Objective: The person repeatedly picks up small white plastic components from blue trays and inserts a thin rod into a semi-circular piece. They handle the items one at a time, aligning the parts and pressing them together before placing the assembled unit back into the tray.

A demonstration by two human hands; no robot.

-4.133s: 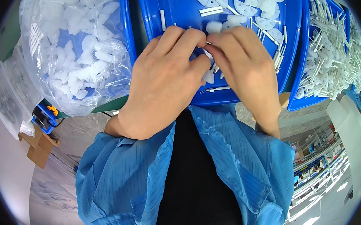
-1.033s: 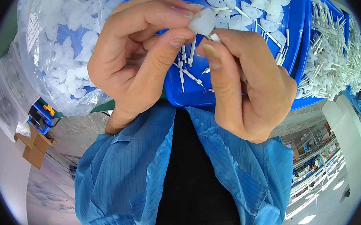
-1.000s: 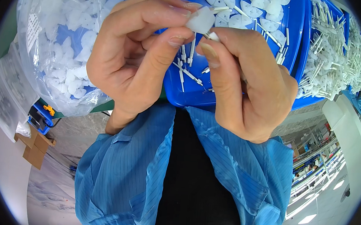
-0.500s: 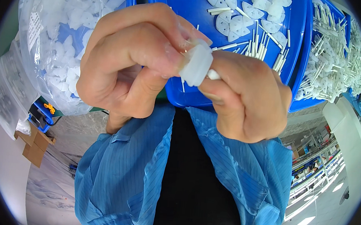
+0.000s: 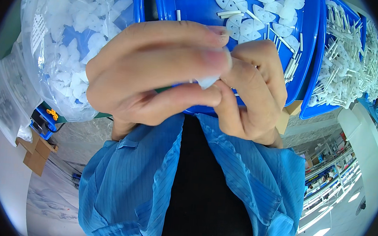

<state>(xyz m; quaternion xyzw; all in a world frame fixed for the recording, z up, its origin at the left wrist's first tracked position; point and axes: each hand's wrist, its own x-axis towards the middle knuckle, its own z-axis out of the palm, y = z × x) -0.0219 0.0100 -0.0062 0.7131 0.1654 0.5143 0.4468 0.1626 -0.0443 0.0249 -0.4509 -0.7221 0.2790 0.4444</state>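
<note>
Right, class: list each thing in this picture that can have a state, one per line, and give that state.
left hand: raised close to the camera, fingers pinched on the white plastic piece
right hand: fingertips meeting the left hand's at that piece
white plastic piece: held between both hands, mostly hidden
middle blue tray: open, partly filled with white discs and pins
clear bag: full of white discs
right blue tray: heaped with white parts

Blue trays (image 5: pixel 310 47) — white plastic parts inside (bagged parts (image 5: pixel 67 39) leftward) — sit side by side.

The small white plastic piece (image 5: pixel 209 81) is mostly hidden between blurred fingertips (image 5: pixel 210 60). At twelve o'clock the blue plastic tray (image 5: pixel 197 4) runs off the edge, as does the clear bag of white discs (image 5: pixel 72 35) at ten o'clock.
</note>
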